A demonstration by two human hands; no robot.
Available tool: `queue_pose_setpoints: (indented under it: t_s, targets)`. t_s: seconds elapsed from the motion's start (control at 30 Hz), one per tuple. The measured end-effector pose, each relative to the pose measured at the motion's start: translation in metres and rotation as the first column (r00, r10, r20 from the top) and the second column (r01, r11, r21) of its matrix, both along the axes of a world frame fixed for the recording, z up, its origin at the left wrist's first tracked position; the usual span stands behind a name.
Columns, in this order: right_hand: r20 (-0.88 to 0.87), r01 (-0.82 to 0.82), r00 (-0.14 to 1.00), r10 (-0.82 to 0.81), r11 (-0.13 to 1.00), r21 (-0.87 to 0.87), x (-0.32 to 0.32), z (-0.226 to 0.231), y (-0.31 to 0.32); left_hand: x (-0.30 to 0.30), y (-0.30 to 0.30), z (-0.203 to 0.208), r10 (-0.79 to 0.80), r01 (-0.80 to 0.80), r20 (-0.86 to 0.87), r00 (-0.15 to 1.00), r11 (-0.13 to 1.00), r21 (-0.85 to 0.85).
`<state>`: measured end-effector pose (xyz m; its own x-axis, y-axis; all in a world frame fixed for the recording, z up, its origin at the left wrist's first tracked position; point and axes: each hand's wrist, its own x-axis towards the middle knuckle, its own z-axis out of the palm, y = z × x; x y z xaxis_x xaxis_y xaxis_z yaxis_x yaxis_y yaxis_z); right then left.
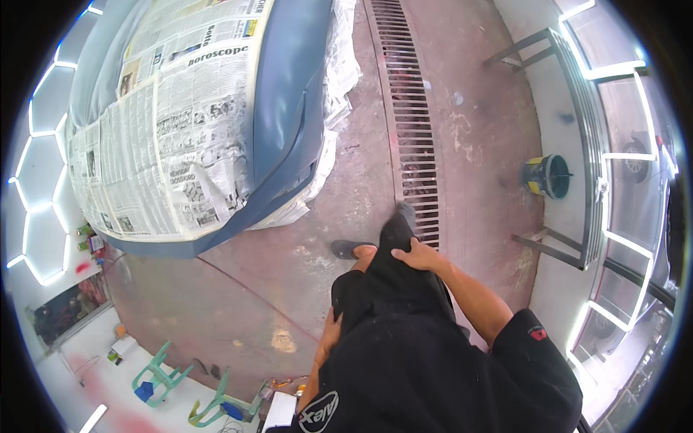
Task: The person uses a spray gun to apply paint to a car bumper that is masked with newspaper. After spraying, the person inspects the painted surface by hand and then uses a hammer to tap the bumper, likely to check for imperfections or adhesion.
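Note:
My right hand (421, 256) rests on the front of my black trousers (404, 289), thumb apart from the fingers and nothing held. Against the outer side of my other leg lies my left hand (331, 329); its fingers lie along the cloth, partly hidden. Ahead on the left is a car body with a satin blue-grey bumper (289, 94). Sheets of newspaper (166, 144) mask the panel beside it, with tape along their edges. Crumpled white paper (339, 79) sticks out below the bumper. Neither hand touches the car.
A slatted floor drain (411, 108) runs ahead of my feet. At the right wall stand a dark metal frame (581, 144) and a bucket (548, 177). Green plastic chairs (162, 375) are at lower left. Lit hexagon lamps (47, 209) line the left wall.

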<state>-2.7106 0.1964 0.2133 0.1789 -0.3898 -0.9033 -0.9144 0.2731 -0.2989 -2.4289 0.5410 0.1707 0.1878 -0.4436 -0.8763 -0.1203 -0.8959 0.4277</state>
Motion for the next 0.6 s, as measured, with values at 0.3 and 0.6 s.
queue_pose_setpoints:
  t_s: [0.3, 0.6]
  targets:
    - [0.473, -0.215, 0.873, 0.115, 0.963, 0.164, 0.022, -0.157, 0.011, -0.063, -0.039, 0.038, -0.620, 0.713, 0.459, 0.636, 0.700, -0.043]
    - [0.504, -0.267, 0.767, 0.397, 0.912, -0.311, 0.054, -0.338, -0.016, 0.034, -0.077, -0.152, -0.857, 0.929, 0.361, 0.367, 0.317, -0.193]
